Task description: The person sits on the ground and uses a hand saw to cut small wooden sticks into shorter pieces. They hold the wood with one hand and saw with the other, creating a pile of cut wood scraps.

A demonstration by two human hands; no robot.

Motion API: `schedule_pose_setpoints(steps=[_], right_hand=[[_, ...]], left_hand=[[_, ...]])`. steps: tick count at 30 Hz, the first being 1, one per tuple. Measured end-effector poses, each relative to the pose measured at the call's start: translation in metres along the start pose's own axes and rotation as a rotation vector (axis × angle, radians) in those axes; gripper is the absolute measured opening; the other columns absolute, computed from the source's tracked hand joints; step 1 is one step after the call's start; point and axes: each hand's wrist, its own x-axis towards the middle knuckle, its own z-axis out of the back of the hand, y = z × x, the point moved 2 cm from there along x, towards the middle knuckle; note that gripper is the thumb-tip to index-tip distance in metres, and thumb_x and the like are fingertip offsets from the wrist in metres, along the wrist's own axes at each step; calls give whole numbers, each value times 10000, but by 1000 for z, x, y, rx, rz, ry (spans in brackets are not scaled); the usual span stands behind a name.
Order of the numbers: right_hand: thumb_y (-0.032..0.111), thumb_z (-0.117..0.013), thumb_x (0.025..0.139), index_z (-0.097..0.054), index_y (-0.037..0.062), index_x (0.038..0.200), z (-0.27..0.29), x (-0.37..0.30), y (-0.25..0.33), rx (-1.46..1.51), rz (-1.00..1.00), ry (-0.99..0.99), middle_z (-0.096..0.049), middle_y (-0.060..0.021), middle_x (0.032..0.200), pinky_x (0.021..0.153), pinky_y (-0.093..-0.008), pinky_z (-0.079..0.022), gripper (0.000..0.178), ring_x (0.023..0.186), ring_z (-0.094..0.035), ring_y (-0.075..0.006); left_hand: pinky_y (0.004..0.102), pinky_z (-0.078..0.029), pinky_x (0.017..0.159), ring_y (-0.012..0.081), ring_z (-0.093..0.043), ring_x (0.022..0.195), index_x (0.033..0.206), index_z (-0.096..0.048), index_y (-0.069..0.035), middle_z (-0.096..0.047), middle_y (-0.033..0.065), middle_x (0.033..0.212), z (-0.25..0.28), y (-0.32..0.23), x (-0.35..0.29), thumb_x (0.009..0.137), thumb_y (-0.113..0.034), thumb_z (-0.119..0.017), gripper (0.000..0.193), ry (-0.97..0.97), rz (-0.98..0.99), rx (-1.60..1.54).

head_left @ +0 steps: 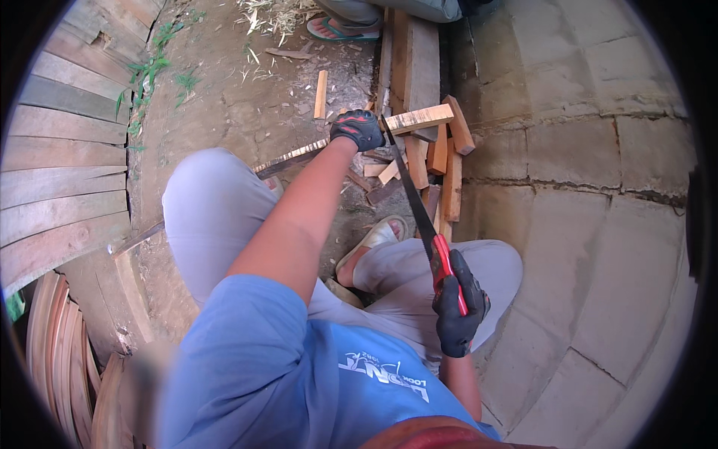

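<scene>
One gloved left hand [359, 131] clamps a wooden strip [421, 119], while the right hand [459, 310], held apart, grips a red-handled saw [424, 218] whose blade [406, 176] crosses the strip.

Place: a rough woodworking spot, apparently a yard
Ground: bare earth [224, 97] with green weeds [153, 66]
Tool: a red-handled handsaw [413, 196] at a wooden batten [422, 118]
Waste: pale wood shavings [278, 16] and cut wood blocks [452, 185]
Edges: weathered boards [67, 172] left, grey block masonry [565, 150] right
</scene>
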Motion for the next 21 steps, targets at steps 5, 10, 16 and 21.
schedule_pose_setpoints(steps=[5,10,16,21], right_hand=[[143,-616,1032,-717,17,1388,-3,-5,-23,-61,22,-55,-804,-135,1044,690,-312,-545,390,705,-692,-136],[190,-608,1052,-719,36,1384,-6,-6,-42,-93,121,-45,-807,-140,1040,678,-331,-545,383,664,-685,-161],[166,-600,1056,-711,41,1391,-3,0,-38,-20,85,-3,-801,-167,1147,794,-363,-588,375,836,-773,-250],[97,-640,1009,-711,61,1389,-3,4,-37,17,135,-74,-789,-206,1174,865,-415,-611,388,1007,-796,-350]], left_hand=[[476,-583,1015,361,-734,1168,1242,-774,-106,-757,179,1273,-6,6,4,798,-478,-735,581,12,-6,29],[484,-577,1023,365,-723,1191,1245,-772,-113,-749,174,1292,-9,5,8,804,-531,-741,608,9,5,88],[494,-578,1009,367,-726,1171,1220,-778,-119,-756,174,1261,-14,8,8,816,-593,-742,623,-44,-31,131],[497,-581,1001,369,-728,1161,1200,-779,-98,-756,190,1242,-17,7,9,823,-615,-737,640,-76,-36,169]])
